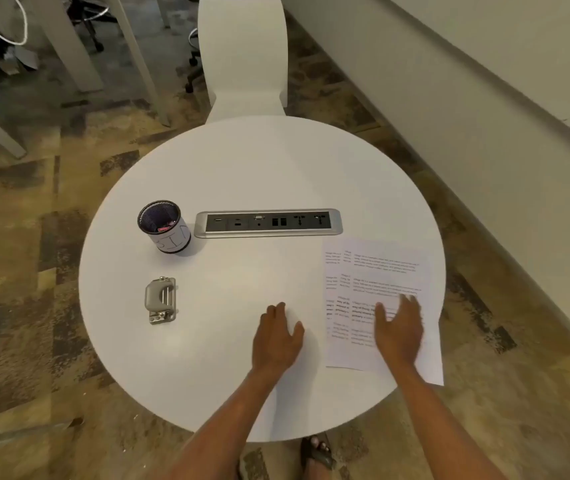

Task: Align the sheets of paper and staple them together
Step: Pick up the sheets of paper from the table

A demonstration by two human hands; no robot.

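sheets of paper (pixel 377 271) fanned, right hand (pixel 399 332) on top

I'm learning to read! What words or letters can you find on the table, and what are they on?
Sheets of paper: printed paragraphs, too blurred to read.
Pen cup: big hand-drawn marks on its white band, maybe letters, but I cannot make them out.
Socket panel: no readable labels.
Metal stapler: no writing visible.

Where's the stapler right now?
In the head view the grey stapler sits on the left part of the round table, just below the mesh pen cup, well left of the left hand, untouched.
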